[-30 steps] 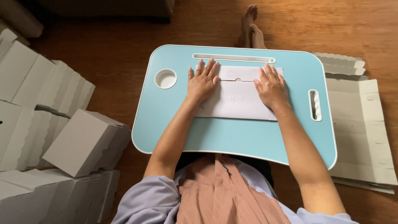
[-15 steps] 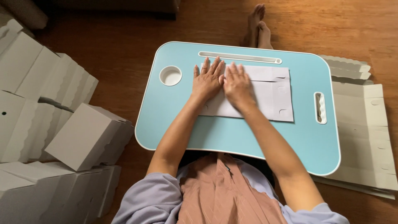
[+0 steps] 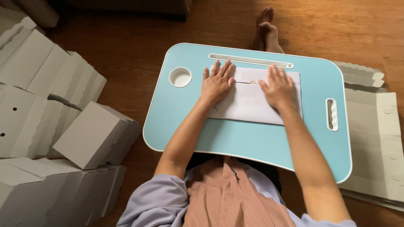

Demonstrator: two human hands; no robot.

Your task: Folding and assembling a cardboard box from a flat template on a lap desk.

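A flat piece of white cardboard (image 3: 248, 105) lies folded on a light blue lap table (image 3: 252, 138). My left hand (image 3: 216, 83) rests flat on its left end with the fingers spread. My right hand (image 3: 278, 89) presses flat on its right part, fingers pointing away from me. Neither hand grips anything; both palms lie on the cardboard. A fold line runs across the cardboard between the two hands.
The lap table has a round cup recess (image 3: 180, 77), a long slot (image 3: 251, 60) at its far edge and a handle slot (image 3: 332, 114) at right. Assembled white boxes (image 3: 90, 134) are stacked at left. Flat cardboard sheets (image 3: 374, 138) lie at right on the wooden floor. My feet (image 3: 265, 27) show beyond the table.
My right hand slid from the cardboard's right end to beside my left hand, then back out to the right. The left hand stayed in place.
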